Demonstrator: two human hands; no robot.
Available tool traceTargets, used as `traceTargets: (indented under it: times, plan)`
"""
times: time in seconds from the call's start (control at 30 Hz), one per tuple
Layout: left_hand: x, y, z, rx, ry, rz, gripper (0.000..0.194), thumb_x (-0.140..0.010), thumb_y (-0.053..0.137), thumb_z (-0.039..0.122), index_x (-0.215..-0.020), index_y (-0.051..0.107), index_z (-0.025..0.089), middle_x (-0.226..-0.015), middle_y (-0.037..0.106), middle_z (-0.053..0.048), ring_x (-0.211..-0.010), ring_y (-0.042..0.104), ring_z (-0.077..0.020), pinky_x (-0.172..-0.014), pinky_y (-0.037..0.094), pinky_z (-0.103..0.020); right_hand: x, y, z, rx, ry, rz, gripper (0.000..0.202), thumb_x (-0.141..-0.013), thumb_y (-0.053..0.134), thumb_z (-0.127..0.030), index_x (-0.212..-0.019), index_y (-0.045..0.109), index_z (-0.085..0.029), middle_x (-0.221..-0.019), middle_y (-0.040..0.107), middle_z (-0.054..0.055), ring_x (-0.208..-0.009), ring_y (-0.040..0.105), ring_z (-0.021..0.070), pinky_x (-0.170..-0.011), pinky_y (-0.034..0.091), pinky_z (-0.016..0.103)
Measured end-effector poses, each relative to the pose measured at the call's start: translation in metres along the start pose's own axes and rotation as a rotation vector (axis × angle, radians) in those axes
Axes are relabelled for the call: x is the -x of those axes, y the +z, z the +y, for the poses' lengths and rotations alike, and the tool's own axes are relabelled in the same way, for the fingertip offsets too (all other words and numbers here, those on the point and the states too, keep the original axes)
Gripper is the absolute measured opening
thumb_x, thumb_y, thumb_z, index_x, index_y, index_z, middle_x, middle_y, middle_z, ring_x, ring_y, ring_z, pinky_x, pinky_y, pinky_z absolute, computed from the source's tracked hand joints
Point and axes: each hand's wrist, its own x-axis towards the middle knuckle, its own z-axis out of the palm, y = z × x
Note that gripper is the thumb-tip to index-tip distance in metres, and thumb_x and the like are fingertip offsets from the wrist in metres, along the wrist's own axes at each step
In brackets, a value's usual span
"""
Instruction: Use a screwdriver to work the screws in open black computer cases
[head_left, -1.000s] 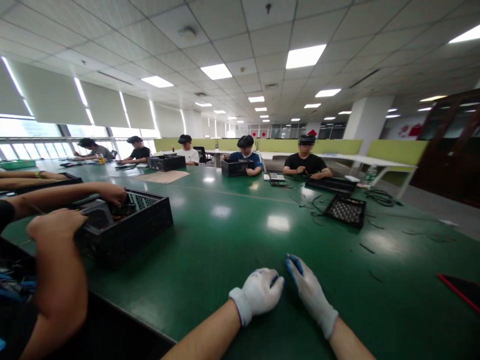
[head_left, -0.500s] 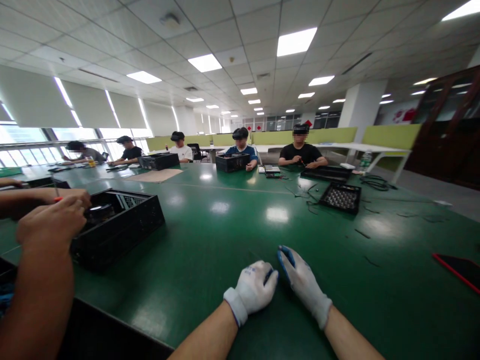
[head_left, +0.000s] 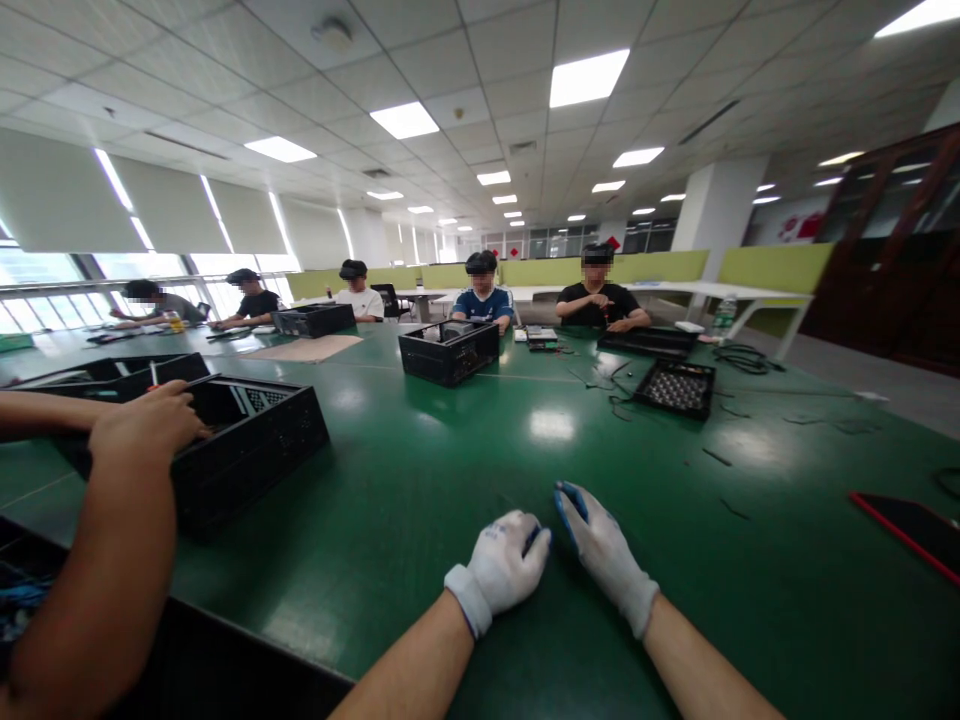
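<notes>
My left hand [head_left: 508,562], in a white knitted glove with blue on the palm side, rests on the green tabletop [head_left: 420,480]. Its fingers are loosely curled, with a gap between thumb and forefinger; nothing shows in it. Just right of it lies my right hand [head_left: 604,552], gloved alike, fingers stretched forward and the thumb apart, also without any object in view. The two hands are close together but do not touch. The undersides of the left fingers are hidden.
At left, another person's hand [head_left: 150,425] works at a black computer case [head_left: 262,450]. Another case [head_left: 450,355] stands across the table before a seated person. Right of there lie a black tray [head_left: 675,390], cables [head_left: 746,360] and a red-edged dark panel [head_left: 911,535].
The case opposite has come nearer across the table, away from the person behind it. The neighbour's hands have shifted at their case. My hands hold their pose; the view has shifted slightly.
</notes>
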Motion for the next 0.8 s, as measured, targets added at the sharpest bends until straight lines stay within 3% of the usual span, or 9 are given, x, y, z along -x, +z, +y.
traceTargets:
  times: [0.27, 0.4, 0.57, 0.7, 0.8]
  plan:
    - [0.004, 0.0, 0.0, 0.015, 0.033, 0.049, 0.028, -0.106, 0.043, 0.034, -0.102, 0.066, 0.02, -0.099, 0.071, -0.007, -0.092, 0.068, -0.0207, -0.088, 0.056, -0.033, 0.0, 0.002, 0.001, 0.011, 0.015, -0.006, 0.063, -0.093, 0.047, -0.067, -0.13, 0.067, -0.02, -0.138, 0.067, 0.016, -0.133, 0.06, 0.0318, -0.121, 0.039, 0.049]
    - [0.007, -0.014, -0.001, 0.002, 0.023, 0.114, 0.025, -0.104, 0.042, 0.022, -0.116, 0.064, 0.018, -0.111, 0.07, -0.009, -0.102, 0.068, -0.0198, -0.097, 0.055, -0.033, 0.0, 0.001, -0.007, 0.022, 0.063, -0.01, 0.072, -0.093, 0.043, -0.07, -0.132, 0.066, -0.014, -0.136, 0.067, 0.019, -0.131, 0.06, 0.0327, -0.119, 0.04, 0.048]
    - [-0.015, -0.075, -0.02, -0.105, -0.082, 0.237, 0.031, -0.101, 0.044, 0.017, -0.126, 0.062, 0.02, -0.117, 0.066, -0.01, -0.11, 0.067, -0.0216, -0.102, 0.053, -0.035, 0.001, -0.003, -0.019, 0.033, 0.11, -0.044, 0.081, -0.091, 0.04, -0.076, -0.136, 0.064, -0.012, -0.137, 0.066, 0.02, -0.129, 0.062, 0.0342, -0.116, 0.043, 0.049]
    - [-0.058, -0.131, -0.05, -0.239, -0.235, 0.316, 0.041, -0.103, 0.046, 0.035, -0.138, 0.058, 0.017, -0.128, 0.062, -0.015, -0.115, 0.068, -0.029, -0.103, 0.053, -0.042, 0.002, -0.004, -0.024, 0.066, 0.121, -0.063, 0.087, -0.09, 0.036, -0.078, -0.136, 0.064, -0.009, -0.136, 0.066, 0.021, -0.127, 0.063, 0.0355, -0.114, 0.045, 0.05]
    - [-0.09, -0.157, -0.076, -0.325, -0.315, 0.297, 0.055, -0.102, 0.048, 0.043, -0.149, 0.05, 0.015, -0.145, 0.053, -0.021, -0.124, 0.065, -0.0341, -0.107, 0.051, -0.045, 0.002, -0.005, -0.026, 0.085, 0.13, -0.079, 0.088, -0.09, 0.035, -0.077, -0.138, 0.062, -0.009, -0.139, 0.065, 0.022, -0.129, 0.061, 0.0354, -0.115, 0.044, 0.05]
